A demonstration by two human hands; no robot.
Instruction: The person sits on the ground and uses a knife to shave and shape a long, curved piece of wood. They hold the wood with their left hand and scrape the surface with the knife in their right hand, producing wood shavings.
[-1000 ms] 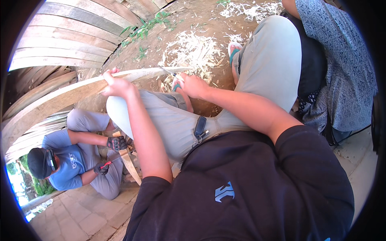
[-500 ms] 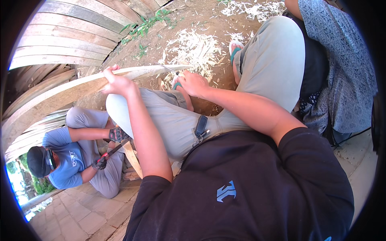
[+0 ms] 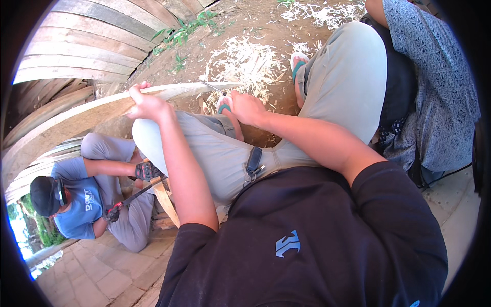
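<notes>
A long pale wooden plank (image 3: 76, 118) runs from the far left across my left knee to a narrow, whittled end over the ground ahead. My left hand (image 3: 148, 105) is closed around the plank near the knee, fingers over its far edge. In my right hand (image 3: 246, 108) is a knife (image 3: 213, 88), its handle mostly hidden by the closed fingers. The thin blade points up and left, lying across the plank's narrow end. Whether the edge is cutting into the wood I cannot tell.
Pale wood shavings (image 3: 250, 64) litter the dirt beyond my feet. At left a gloved co-worker (image 3: 84, 199) sits low with a red-and-black hand tool (image 3: 128, 199) against a piece of wood (image 3: 164, 202). Another person in patterned cloth (image 3: 440, 87) sits close at right. A plank wall (image 3: 87, 41) stands far left.
My hands, the plank and the knife stay almost in place, with only a slight shift of the view. The co-worker's lower hand has drawn the tool back toward their body.
</notes>
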